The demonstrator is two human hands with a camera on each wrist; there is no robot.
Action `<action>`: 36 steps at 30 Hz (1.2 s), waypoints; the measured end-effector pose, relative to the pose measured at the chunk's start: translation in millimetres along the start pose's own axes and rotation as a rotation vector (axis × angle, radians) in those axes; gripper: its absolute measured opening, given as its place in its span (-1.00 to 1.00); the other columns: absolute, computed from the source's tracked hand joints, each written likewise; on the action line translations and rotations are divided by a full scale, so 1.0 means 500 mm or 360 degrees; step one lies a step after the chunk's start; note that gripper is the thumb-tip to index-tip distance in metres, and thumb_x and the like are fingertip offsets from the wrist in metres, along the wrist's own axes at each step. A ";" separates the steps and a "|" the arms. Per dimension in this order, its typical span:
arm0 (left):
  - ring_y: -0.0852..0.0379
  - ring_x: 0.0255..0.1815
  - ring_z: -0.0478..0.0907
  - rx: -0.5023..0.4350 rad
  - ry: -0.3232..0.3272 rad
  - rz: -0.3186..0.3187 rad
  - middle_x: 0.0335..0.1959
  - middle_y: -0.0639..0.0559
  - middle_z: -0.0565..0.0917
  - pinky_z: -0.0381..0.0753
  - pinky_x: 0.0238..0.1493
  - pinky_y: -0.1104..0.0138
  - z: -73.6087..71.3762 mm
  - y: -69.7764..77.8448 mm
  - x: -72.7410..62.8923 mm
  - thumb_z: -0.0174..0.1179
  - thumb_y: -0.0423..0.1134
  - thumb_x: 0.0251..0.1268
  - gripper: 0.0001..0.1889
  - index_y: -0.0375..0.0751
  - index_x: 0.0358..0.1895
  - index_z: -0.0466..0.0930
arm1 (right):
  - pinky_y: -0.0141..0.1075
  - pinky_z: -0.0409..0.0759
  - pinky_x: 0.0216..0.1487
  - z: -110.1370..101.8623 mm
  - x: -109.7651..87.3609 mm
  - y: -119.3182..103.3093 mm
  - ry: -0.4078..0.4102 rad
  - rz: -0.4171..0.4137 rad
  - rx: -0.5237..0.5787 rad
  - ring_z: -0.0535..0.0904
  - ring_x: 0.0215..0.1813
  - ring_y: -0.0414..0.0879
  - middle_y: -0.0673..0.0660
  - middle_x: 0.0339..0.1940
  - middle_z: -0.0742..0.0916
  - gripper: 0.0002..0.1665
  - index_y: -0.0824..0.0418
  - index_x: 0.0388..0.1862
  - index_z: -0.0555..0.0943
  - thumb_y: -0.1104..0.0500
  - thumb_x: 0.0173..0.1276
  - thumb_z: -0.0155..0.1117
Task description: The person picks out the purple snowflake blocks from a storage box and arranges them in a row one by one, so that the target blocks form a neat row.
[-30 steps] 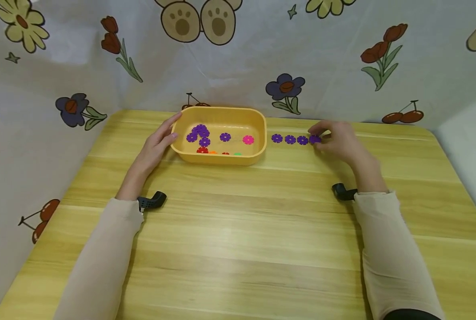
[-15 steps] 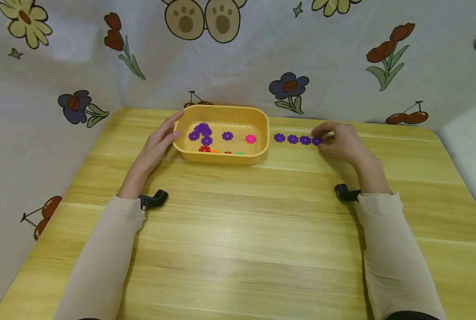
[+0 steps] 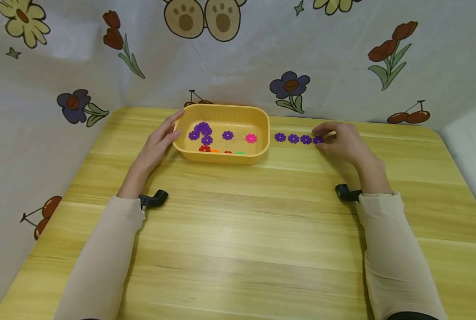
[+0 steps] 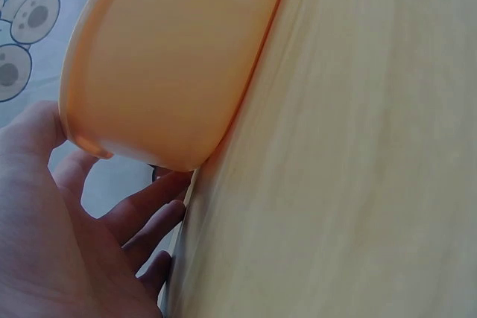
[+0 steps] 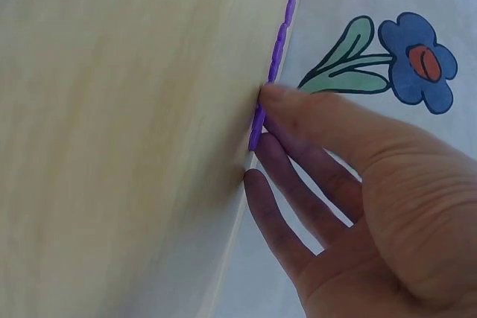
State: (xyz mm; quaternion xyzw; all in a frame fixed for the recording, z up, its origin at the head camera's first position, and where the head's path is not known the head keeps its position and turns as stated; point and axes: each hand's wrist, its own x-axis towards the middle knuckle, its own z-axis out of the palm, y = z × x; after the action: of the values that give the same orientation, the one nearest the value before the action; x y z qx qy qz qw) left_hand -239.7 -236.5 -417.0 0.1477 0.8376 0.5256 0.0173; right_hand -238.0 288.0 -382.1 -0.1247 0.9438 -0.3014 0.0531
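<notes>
My left hand (image 3: 156, 141) holds the left end of a yellow plastic tub (image 3: 222, 158), thumb over the rim and index finger toward its back corner. In the left wrist view the other fingers spread below the tub's end (image 4: 164, 72). To the right of the tub, purple snowflake discs (image 3: 293, 139) lie in a straight row on the table. My right hand (image 3: 343, 142) pinches the end disc (image 3: 318, 140) between thumb and index finger, right beside its neighbour. The right wrist view shows this row edge-on, with the thumb (image 5: 279, 98) over the end disc.
Inside the tub are several more purple discs (image 3: 207, 140), a pink disc (image 3: 251, 138), a red disc (image 3: 204, 149), and bits of orange and green by the near wall. The wooden table (image 3: 238, 231) meets a patterned cloth (image 3: 238, 66) at its back edge.
The head view has shifted slightly. My left hand stays at the tub, and my right fingers stay on the end disc, which keeps its place in the row.
</notes>
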 end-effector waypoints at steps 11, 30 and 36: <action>-0.10 0.69 0.20 0.0010 0.0003 0.0007 0.71 0.26 0.18 0.14 0.69 -0.05 -0.004 0.003 -0.002 0.00 -0.15 0.70 -0.41 0.34 0.67 0.21 | 0.18 0.59 0.35 0.007 0.001 0.004 0.0013 0.0005 0.0036 0.63 0.25 0.26 0.37 0.17 0.73 -0.59 0.35 0.22 0.67 0.40 0.40 0.39; -0.11 0.66 0.25 -0.0046 0.0019 0.0059 0.70 0.20 0.22 0.19 0.67 -0.04 -0.001 0.002 0.009 0.00 -0.21 0.69 -0.41 0.27 0.66 0.24 | 0.16 0.66 0.25 0.017 0.045 -0.133 0.0394 -0.0295 -0.0089 0.65 0.16 0.24 0.34 0.08 0.77 -0.70 0.35 0.13 0.71 0.25 0.50 0.33; -0.09 0.66 0.26 -0.0045 0.0010 0.0029 0.70 0.22 0.21 0.20 0.67 -0.05 -0.002 -0.002 0.003 0.00 -0.18 0.69 -0.41 0.29 0.67 0.23 | 0.10 0.67 0.29 0.036 0.065 -0.180 0.0432 -0.0324 -0.0041 0.67 0.17 0.21 0.30 0.08 0.78 -0.71 0.33 0.12 0.71 0.25 0.50 0.34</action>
State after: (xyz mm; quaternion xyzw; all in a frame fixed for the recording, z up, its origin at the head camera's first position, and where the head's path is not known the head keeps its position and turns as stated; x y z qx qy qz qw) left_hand -241.6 -237.1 -417.2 0.1535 0.8289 0.5379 0.0119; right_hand -247.9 198.5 -345.4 -0.1784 0.9286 -0.3071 -0.1073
